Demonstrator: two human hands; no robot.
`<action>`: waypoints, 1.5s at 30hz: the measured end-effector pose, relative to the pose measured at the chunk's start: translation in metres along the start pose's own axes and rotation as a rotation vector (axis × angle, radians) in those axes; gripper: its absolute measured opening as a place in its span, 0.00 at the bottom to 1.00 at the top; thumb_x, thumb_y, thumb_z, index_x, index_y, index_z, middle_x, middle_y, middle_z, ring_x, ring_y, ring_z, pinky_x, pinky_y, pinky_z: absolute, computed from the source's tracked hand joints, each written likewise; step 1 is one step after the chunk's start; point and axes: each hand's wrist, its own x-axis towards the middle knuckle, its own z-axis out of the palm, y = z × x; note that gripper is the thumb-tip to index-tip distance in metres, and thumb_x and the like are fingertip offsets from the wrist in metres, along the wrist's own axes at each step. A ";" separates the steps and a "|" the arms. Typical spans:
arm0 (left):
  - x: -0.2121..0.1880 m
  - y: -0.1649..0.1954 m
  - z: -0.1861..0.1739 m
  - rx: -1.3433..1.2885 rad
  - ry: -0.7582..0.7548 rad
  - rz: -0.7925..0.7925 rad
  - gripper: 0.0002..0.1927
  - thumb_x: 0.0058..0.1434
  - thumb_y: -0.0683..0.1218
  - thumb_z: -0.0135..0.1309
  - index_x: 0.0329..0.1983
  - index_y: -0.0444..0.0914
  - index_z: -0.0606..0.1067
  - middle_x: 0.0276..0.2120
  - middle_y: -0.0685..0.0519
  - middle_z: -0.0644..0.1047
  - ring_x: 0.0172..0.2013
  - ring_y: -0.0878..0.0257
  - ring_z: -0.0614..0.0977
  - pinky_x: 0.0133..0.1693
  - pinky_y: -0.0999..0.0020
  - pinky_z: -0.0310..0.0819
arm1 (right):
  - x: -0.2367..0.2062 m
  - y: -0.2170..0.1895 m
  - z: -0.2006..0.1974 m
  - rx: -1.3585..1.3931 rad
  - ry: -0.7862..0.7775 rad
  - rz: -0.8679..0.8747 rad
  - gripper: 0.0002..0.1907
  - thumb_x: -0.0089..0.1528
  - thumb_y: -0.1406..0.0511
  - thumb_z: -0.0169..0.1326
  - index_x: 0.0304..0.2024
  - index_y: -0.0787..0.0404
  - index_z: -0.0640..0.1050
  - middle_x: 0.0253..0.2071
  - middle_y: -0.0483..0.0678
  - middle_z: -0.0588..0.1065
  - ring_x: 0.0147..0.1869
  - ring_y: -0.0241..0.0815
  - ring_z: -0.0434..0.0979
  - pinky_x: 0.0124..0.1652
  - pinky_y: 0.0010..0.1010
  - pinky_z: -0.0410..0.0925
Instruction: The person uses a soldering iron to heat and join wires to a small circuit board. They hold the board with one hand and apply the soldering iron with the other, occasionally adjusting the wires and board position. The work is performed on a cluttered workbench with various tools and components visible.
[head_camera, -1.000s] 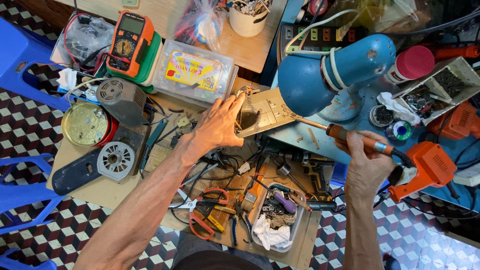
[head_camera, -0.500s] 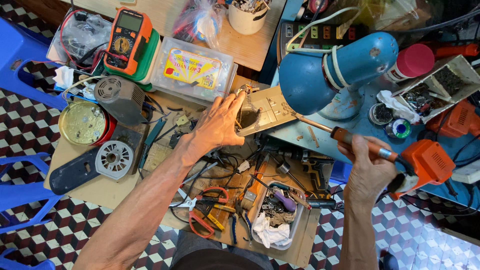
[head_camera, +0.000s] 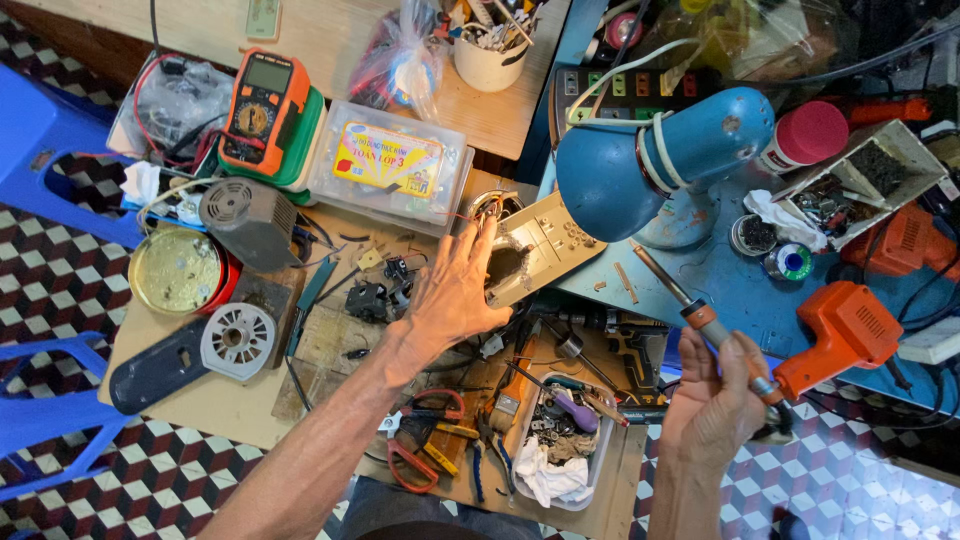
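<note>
Your left hand (head_camera: 455, 300) lies spread on the beige panel (head_camera: 540, 250), your right hand (head_camera: 715, 400) grips the soldering iron (head_camera: 690, 310), whose tip has not reached it.

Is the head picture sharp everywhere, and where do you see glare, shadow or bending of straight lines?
Head view: mostly sharp; the left hand on the beige panel and the right hand holding the soldering iron are clear. Glare whitens the tiled floor at bottom right. The top right corner is dark. The edges bend slightly, as with a wide lens.
</note>
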 end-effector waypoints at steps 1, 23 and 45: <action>0.001 0.001 -0.001 -0.005 -0.002 -0.003 0.65 0.40 0.58 0.70 0.76 0.37 0.47 0.69 0.38 0.58 0.65 0.40 0.62 0.55 0.40 0.70 | -0.006 0.006 0.000 0.044 0.012 0.028 0.18 0.67 0.69 0.59 0.55 0.71 0.69 0.47 0.60 0.76 0.48 0.49 0.83 0.52 0.32 0.80; 0.016 -0.008 -0.014 -0.030 -0.031 0.034 0.68 0.39 0.63 0.73 0.76 0.38 0.45 0.66 0.42 0.61 0.59 0.40 0.68 0.48 0.38 0.72 | -0.094 0.091 0.074 0.040 0.184 -0.109 0.17 0.66 0.68 0.56 0.55 0.68 0.71 0.54 0.56 0.75 0.56 0.45 0.79 0.60 0.32 0.73; 0.024 -0.026 -0.019 -0.107 0.009 0.130 0.68 0.39 0.63 0.73 0.75 0.34 0.48 0.63 0.40 0.64 0.57 0.43 0.70 0.48 0.46 0.76 | -0.098 0.119 0.105 0.041 0.276 -0.147 0.18 0.67 0.68 0.55 0.57 0.68 0.70 0.55 0.56 0.73 0.59 0.47 0.78 0.63 0.34 0.73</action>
